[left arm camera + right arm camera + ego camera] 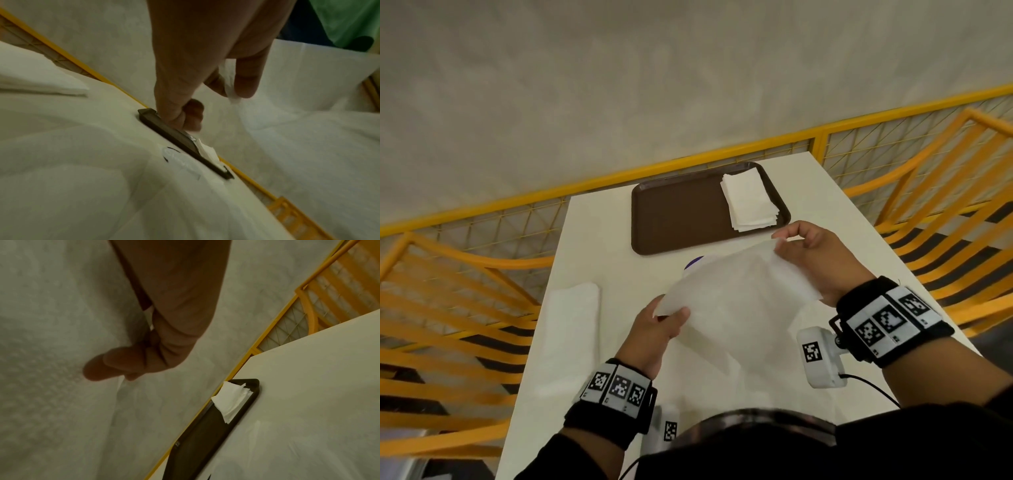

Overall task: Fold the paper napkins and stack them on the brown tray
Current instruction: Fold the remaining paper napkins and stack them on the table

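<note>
Napkin [736, 294], one white paper sheet, hangs in the air at centre frame of the head view, over the white table [842, 205], stretched between both hands. Left hand [657, 329] pinches the lower-left corner between thumb and fingers; the left wrist view confirms a tuft of paper caught in that pinch. Right hand [818, 260] grasps the upper-right corner, fingers curled on it. Sheet sags and billows between the two grips: judged very light, limp, faintly embossed, easy to tear or crumple if pulled taut. Best held at corners or edges with a gentle pinch, then laid flat to crease.

Brown tray [674, 212] sits toward the top of the frame, apart from the held sheet, with a stack of folded napkins [750, 202] in its right part. Unfolded supply pile [571, 329] lies at the left of the table. Yellow railing [482, 212] runs behind.
</note>
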